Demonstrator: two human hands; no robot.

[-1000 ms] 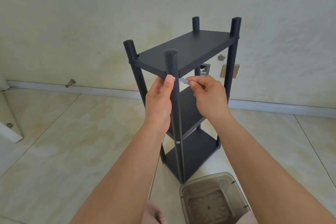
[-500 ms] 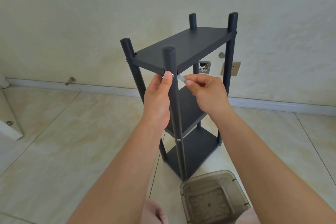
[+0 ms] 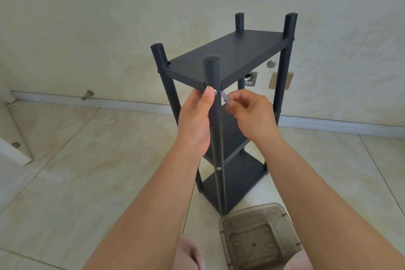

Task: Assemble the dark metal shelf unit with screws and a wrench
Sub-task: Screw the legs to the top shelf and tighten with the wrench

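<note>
Pinching the small silver metal wrench (image 3: 225, 97), the right hand (image 3: 252, 114) has its grip curled tight on the short handle, tip angled up-left at the silver screw head (image 3: 215, 91) just beside it. That screw sits on the near post of the dark metal three-tier shelf unit (image 3: 228, 103) standing on the floor. Left hand (image 3: 195, 120) wraps that post, thumb beside the screw. Clear brownish plastic bin (image 3: 258, 237) sits nearest.

Your left hand (image 3: 194, 120) covers part of the near post (image 3: 215, 129), fingers behind it unseen. The wrench (image 3: 225, 97) is mostly buried in your right hand (image 3: 252, 114); only a short silver end shows. Brown plastic bin (image 3: 260, 237) is cut off by the bottom edge.
</note>
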